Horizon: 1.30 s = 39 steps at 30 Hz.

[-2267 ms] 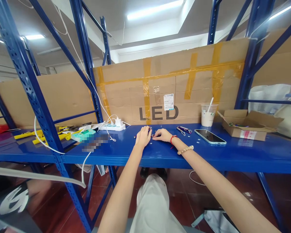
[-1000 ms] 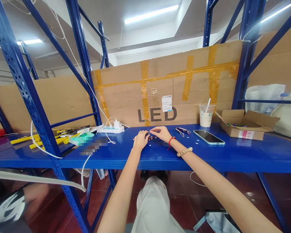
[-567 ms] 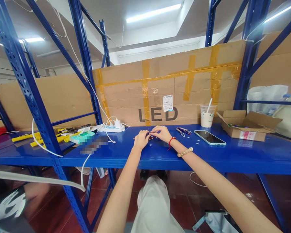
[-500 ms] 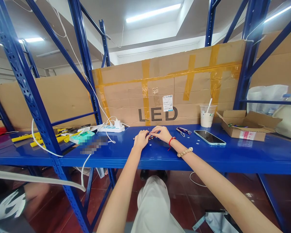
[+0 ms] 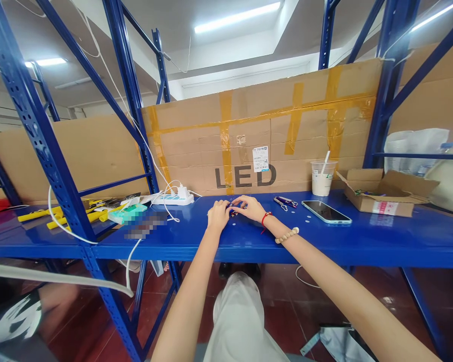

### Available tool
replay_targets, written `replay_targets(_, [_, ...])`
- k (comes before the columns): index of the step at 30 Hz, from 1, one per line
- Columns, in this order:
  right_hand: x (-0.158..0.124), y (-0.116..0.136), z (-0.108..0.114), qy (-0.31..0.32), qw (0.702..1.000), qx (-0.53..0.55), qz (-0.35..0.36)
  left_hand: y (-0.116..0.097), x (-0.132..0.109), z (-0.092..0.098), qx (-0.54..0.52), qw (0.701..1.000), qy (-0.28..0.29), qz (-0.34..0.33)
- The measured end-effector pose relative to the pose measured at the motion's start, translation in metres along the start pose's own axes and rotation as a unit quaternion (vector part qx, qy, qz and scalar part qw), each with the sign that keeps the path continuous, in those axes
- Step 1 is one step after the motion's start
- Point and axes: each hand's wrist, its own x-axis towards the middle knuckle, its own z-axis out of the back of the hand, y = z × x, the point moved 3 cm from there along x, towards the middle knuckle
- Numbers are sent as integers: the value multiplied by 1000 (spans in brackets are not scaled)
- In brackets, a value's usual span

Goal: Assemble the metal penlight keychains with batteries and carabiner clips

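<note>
Both my hands meet over the blue shelf top (image 5: 196,234), their fingertips close together at a cluster of small coloured pieces (image 5: 233,213). My left hand (image 5: 218,215) has its fingers bent and pressed together; what they pinch is too small to name. Fingers curled, my right hand (image 5: 248,208) comes in from the right, with thumb and forefinger closed at the same spot. The small pieces lie mostly hidden beneath the fingers. Just right of my right hand rest two dark purple keychain-like items with metal clips (image 5: 286,203).
A phone (image 5: 326,211), a plastic cup with a straw (image 5: 322,178) and an open cardboard box (image 5: 383,193) stand to the right. A white power strip (image 5: 172,199) with cables and some yellow tools (image 5: 105,213) lie left. A large cardboard panel (image 5: 196,151) closes off the back.
My right fingers have curled more and shifted slightly down toward the small pieces. The left fingers have tucked in a little. Nothing else on the shelf has moved.
</note>
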Motion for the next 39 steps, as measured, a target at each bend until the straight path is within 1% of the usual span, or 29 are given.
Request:
replay_targets(2, [0, 0, 2, -21, 1000, 1, -8, 3, 0, 2, -6, 999, -30, 42])
replay_targets(4, [-1, -1, 4, -21, 999, -28, -19, 5, -1, 4, -15, 995, -60, 79])
replay_targets(7, [-2, -3, 3, 31, 995, -91, -25, 5, -1, 5, -24, 992, -72, 99])
replay_targets(9, [-3, -6, 1, 57, 992, -115, -12, 4, -1, 5, -28, 994, -60, 92])
replay_targets(12, [-3, -10, -1, 73, 988, -135, 5, -1, -2, 5, -38, 997, -32, 59])
replay_targets(14, [-4, -12, -2, 96, 985, -145, -6, -3, -2, 5, -47, 998, -20, 38])
replay_targets(16, [-4, -13, -3, 116, 982, -149, -24, -5, -3, 5, -53, 998, -26, 30])
replay_targets(19, [-5, -12, -3, 112, 982, -145, -36, -5, -3, 6, -55, 997, -49, 38])
replay_targets(21, [-5, -12, -2, 109, 983, -141, -36, -5, -4, 7, -55, 996, -53, 43])
replay_targets(27, [-5, -11, -2, 129, 982, -135, -30, -8, -6, 12, -66, 995, -45, 58])
replay_targets(31, [-4, -11, -2, 136, 981, -134, -38, -9, -6, 14, -73, 994, -46, 71])
replay_targets(39, [-3, -16, -4, 132, 981, -142, -25, -9, -6, 14, -90, 993, -42, 60])
